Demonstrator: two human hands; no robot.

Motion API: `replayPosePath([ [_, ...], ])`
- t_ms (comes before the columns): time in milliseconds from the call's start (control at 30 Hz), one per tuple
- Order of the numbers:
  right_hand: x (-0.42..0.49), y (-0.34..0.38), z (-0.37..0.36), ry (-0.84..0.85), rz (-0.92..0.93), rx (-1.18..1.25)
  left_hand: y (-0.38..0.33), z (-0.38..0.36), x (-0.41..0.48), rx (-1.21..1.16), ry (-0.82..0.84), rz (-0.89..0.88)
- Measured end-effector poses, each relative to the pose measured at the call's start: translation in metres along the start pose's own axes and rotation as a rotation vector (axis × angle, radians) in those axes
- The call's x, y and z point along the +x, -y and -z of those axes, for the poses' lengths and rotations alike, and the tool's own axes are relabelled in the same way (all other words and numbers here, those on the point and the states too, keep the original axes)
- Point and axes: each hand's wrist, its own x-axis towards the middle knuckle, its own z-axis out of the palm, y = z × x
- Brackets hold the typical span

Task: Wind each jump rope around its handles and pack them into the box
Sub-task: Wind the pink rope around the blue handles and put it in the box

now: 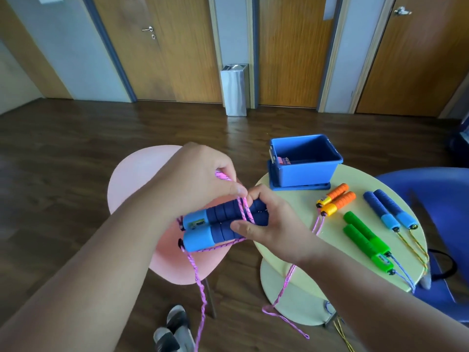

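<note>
Bottom edge cuts the pink rope [203,304]; box [304,172] wall hides most contents

round pale-yellow worktop [332,240]: blue box [304,171] set on blue lid [299,186] at far edge; orange handles [336,199], green handles [365,242], navy handles [388,208] laid in pairs; ropes [418,250] draped over near edge.
</note>
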Motion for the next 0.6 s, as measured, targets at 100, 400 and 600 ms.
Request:
replayPosePath([
  [100,-0.003,0.005,-0.001,-0.036,0.025,0.086,0.001,0.004,0.015,-0.013,0.065,0.001],
  [400,-0.011,0.008,0.003,-0.084,0.077,0.007,0.018,0.006,0.044,-0.24,0.322,0.007],
  [600,-0.013,0.011,0.005,0.022,0.127,0.013,0.009,0.001,0.057,-0.421,0.405,0.003],
])
